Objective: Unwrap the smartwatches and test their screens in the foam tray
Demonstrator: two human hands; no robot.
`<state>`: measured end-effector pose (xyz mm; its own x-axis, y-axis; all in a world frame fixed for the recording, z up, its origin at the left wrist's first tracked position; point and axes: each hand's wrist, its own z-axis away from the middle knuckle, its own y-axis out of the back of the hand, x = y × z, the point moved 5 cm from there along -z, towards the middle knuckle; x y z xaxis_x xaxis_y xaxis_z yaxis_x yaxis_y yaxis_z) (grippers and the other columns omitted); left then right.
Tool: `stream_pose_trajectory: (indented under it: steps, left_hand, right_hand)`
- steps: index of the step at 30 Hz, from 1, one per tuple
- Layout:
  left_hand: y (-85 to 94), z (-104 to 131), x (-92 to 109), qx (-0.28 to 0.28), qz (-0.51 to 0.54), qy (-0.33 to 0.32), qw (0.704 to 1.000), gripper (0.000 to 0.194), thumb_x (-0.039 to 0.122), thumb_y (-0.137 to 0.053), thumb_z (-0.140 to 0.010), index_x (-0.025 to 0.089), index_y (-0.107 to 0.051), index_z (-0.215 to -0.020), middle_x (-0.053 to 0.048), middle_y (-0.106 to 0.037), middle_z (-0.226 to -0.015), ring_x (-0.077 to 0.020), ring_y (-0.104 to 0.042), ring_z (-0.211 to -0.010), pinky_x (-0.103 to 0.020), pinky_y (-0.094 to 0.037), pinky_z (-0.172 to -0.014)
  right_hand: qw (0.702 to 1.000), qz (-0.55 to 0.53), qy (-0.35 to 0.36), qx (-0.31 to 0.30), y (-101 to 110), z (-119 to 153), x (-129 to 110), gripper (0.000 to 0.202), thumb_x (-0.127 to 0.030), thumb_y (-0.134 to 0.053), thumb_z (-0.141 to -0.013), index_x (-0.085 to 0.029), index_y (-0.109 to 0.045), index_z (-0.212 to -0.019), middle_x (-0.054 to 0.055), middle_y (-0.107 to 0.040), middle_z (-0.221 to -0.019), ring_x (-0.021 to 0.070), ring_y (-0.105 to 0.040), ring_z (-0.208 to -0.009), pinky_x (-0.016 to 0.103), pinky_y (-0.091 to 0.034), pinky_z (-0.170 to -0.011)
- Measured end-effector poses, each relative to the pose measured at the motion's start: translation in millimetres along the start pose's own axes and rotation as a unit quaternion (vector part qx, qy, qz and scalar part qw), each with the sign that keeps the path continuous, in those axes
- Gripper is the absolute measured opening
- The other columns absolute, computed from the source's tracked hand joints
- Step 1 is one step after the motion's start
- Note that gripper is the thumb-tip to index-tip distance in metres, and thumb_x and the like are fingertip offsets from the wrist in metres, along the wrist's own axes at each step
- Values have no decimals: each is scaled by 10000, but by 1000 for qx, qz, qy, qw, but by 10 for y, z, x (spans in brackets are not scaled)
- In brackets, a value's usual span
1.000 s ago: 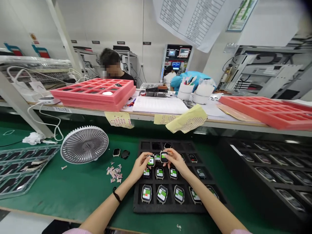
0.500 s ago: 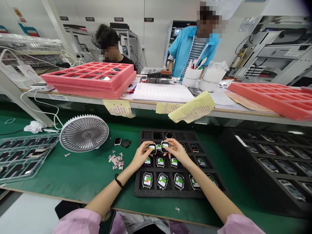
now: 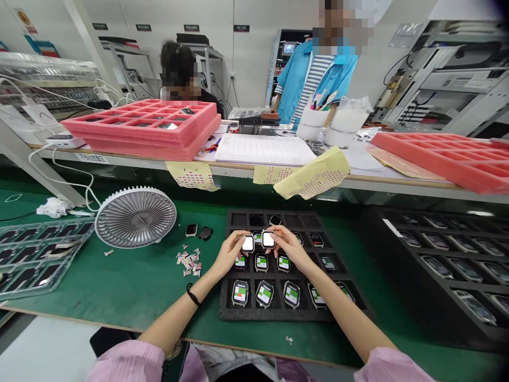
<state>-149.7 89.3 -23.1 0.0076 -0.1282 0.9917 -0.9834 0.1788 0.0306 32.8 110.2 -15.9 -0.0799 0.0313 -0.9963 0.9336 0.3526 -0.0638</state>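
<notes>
Round white fan (image 3: 135,216) lies face-up on green table (image 3: 131,286). Just right of it, two loose dark watch bodies (image 3: 198,231) and a scatter of small paper scraps (image 3: 190,262). Clear plastic tray (image 3: 35,254) at far left. Raised shelf behind carries stacked pink foam trays (image 3: 147,130), ruled paper sheet (image 3: 264,149), white cups (image 3: 332,127), yellow sticker sheets (image 3: 314,178) hanging over its edge. Two people behind the shelf.

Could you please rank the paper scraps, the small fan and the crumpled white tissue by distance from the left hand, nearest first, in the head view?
From the left hand:
1. Paper scraps, just left of it on the mat.
2. Small fan, farther left and back.
3. Crumpled white tissue, far left.
</notes>
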Motion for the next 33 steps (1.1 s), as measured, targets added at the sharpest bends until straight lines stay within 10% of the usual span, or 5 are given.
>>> stream_pose_trajectory:
  steps: [6, 24, 33]
  left_hand:
    - [-30, 9, 2, -6, 24, 8, 1000, 446, 379, -584, -826, 181, -468, -1209, -105, -592, -1089, -154, -609, -741, -174, -421, -437]
    - [-19, 28, 33, 3, -13, 13, 1000, 349, 514, -565, -837, 171, -570, -901, 4, -534, -680, -93, -445, -525, -190, -342, -440]
    - [-45, 11, 13, -13, -7, 0, 1000, 369, 434, -654, -779, 175, -520, -1004, -56, -625, -906, -133, -572, -676, -231, -468, -568]
  right_hand:
    - [1000, -7, 26, -11, -11, -42, 113, 416, -408, -693, -751, -243, -491, -1075, 61, -607, -996, 185, -679, -684, 229, -478, -423]
    - [998, 29, -28, 54, 49, 18, -5, 303, -459, -697, -744, -210, -581, -872, -8, -613, -753, 108, -585, -403, 218, -397, -345]
    - [999, 26, -23, 25, -7, 13, -11, 391, -369, -758, -681, -221, -528, -961, 35, -646, -922, 140, -657, -567, 190, -407, -368]
